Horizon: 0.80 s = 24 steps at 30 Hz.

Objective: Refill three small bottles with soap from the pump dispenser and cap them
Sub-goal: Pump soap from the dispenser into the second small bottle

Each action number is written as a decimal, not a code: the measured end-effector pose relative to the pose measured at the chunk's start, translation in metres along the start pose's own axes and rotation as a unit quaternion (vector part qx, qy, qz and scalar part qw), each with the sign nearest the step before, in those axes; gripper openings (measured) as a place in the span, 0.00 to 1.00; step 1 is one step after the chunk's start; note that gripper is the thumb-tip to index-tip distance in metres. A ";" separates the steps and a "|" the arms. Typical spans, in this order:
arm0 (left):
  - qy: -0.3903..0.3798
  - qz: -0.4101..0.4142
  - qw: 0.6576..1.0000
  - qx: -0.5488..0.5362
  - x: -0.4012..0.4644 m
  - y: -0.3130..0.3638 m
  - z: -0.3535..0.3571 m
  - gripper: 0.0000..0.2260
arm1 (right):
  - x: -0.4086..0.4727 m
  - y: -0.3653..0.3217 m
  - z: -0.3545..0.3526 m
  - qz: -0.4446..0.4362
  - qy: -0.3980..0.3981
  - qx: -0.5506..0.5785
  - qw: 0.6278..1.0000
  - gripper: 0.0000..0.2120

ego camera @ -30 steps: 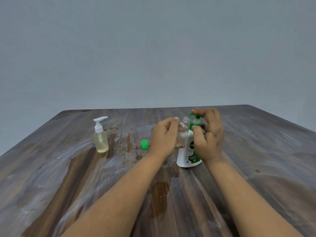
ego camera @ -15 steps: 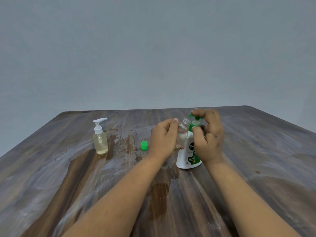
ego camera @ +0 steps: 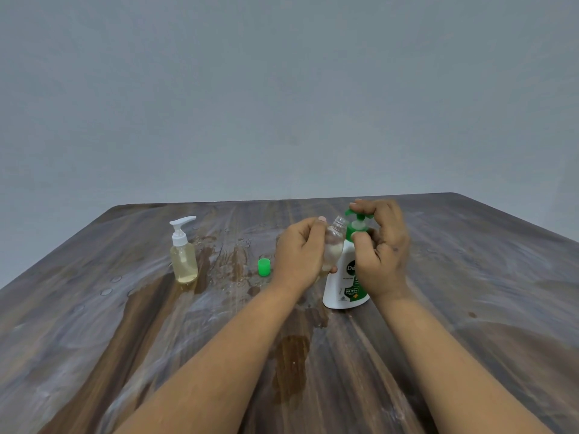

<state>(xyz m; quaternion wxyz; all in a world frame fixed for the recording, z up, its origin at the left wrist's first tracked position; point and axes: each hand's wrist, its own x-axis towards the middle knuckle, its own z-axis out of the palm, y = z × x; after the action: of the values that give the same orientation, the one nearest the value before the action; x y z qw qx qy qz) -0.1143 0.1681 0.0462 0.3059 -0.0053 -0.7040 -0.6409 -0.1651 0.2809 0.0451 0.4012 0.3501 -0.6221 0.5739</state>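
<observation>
While the left hand [ego camera: 299, 250] grips a small clear bottle [ego camera: 334, 245] tilted under the nozzle, the right hand [ego camera: 380, 245] curls over the green pump of the white dispenser [ego camera: 341, 289]. A green cap [ego camera: 263, 266] and a capped pump bottle [ego camera: 183, 255] stand leftward on the wet table [ego camera: 125, 324].

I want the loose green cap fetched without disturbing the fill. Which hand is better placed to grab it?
Left, probably. The green cap lies just beside the left hand, though it holds the small clear bottle. The right hand is on the pump dispenser, farther away.
</observation>
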 end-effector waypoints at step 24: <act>-0.009 0.004 1.000 -0.004 -0.001 0.000 0.000 0.23 | 0.002 0.003 0.001 0.015 0.004 -0.019 1.000 0.11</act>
<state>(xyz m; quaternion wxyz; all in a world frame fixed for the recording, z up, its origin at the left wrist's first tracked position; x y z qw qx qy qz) -0.1139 0.1688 0.0456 0.3023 -0.0147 -0.7040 -0.6424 -0.1689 0.2801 0.0458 0.4013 0.3307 -0.6363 0.5698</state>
